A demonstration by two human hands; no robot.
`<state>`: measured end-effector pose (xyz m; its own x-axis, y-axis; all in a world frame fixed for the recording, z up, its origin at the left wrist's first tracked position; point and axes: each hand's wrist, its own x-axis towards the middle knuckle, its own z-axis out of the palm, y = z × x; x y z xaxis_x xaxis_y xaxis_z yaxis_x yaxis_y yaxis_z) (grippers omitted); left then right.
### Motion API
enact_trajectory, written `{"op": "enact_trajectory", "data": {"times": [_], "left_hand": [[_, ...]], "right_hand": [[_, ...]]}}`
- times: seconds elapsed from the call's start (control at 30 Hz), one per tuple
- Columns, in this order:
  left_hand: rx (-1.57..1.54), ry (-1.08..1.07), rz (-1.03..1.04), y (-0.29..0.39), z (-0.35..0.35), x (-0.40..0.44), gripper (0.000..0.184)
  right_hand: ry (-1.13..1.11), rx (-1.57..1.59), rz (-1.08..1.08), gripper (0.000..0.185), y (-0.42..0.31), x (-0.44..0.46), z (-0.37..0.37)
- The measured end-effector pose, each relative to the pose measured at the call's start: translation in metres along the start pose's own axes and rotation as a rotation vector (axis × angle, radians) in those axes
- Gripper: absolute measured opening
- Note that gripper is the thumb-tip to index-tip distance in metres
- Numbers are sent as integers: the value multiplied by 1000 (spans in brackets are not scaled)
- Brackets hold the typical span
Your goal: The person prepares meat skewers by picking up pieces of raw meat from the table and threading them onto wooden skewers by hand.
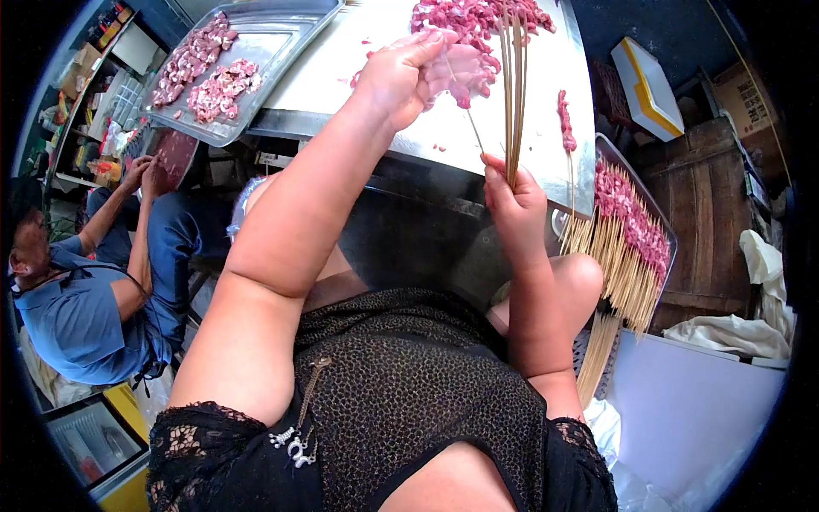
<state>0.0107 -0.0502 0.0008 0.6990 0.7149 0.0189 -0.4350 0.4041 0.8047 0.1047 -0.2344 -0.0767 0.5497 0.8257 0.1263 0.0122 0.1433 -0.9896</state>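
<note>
Head view, read from my remote station. Largest item: the pale work surface (409, 149), its near edge crossing in front of the wearer. Off its left side a co-worker in a blue shirt (72, 311) sits, hands close together. At the surface's left end I log a clear tray (286, 43), its nearest corner jutting past the near edge, with two heaps of cut meat (223, 90) inside. Beyond the right edge: a dense row of loaded skewers (633, 213), bare ends toward the wearer. A pile of red meat (531, 15) lies toward the far side, cut off by the frame.

Left hand (403, 75): fingers pinching a thin pale meat slice (461, 72) above the surface, in front of the pile. Right hand (516, 198): closed round an upright skewer bundle (514, 102) at the near edge; thumb and finger pinch one single skewer (475, 130), its upper part meeting the slice. Near the right edge I note one loaded skewer (566, 124), its stick pointing toward the near right corner.
</note>
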Motion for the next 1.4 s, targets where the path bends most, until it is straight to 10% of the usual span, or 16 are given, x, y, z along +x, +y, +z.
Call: {"op": "enact_trajectory", "data": {"times": [0.27,1.03,1.13,1.23,1.33,1.4], "left_hand": [[-25,-102,-9,-9,-2,4,21],[-119,-7,-98,-69,48,-23,16],[-5,-79,-43,-70,45,-19,25],[774,-273,215,-55,28,-1,50],[962,-47,134,-5,8,9,32],[1276,99,451,-1,-19,30,21]], "right_hand": [[-104,413,377,21,-26,-2,-1],[86,442,196,21,-16,-2,5],[208,428,165,22,-20,0,9],[112,421,121,23,-18,2,-14],[151,377,119,24,-25,0,-23],[154,380,130,24,-20,1,-25]]}}
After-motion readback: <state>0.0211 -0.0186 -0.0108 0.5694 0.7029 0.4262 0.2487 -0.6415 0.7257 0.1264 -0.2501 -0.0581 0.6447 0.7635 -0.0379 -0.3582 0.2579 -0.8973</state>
